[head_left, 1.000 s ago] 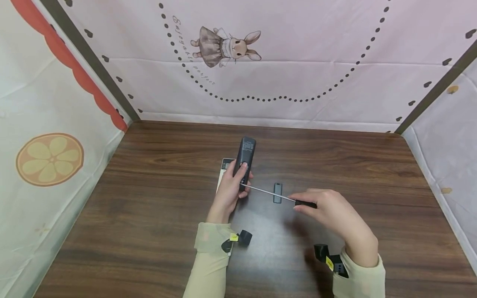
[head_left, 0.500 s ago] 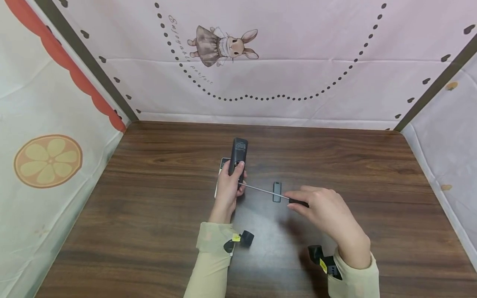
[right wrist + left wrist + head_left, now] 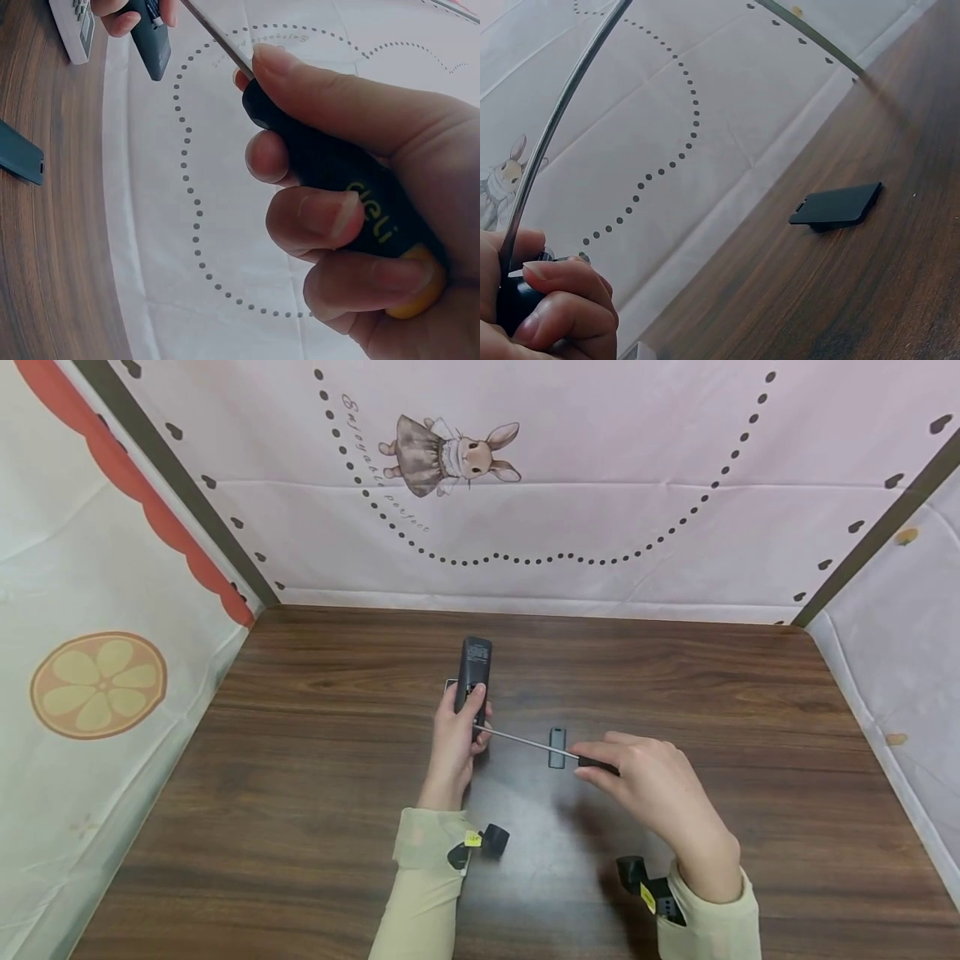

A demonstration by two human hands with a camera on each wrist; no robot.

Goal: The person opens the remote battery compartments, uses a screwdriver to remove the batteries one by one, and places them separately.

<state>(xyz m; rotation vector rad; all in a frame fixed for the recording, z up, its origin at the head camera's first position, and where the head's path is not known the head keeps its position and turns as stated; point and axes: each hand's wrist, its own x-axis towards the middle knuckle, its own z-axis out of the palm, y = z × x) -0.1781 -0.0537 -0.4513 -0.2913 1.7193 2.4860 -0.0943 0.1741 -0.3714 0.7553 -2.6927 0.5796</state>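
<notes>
My left hand (image 3: 452, 739) grips a black remote control (image 3: 475, 664) with its back facing up, thumb laid over the lower part. In the right wrist view a battery shows in the remote's uncovered compartment. My right hand (image 3: 660, 785) holds a screwdriver (image 3: 330, 161) by its black and yellow handle. The thin metal shaft (image 3: 525, 742) reaches left, its tip at the remote's lower end beside my left thumb. Between the hands, the dark battery cover (image 3: 557, 748) lies on the table; it also shows in the left wrist view.
A white device (image 3: 75, 30) with buttons and a small screen lies on the wooden table (image 3: 315, 735) beside the left hand, mostly hidden in the head view. Printed fabric walls (image 3: 600, 443) stand along the back and both sides.
The left hand and remote have shifted slightly left, and the remote leans less. The right hand has followed leftward with the screwdriver, its tip staying at the remote. The battery cover stays put.
</notes>
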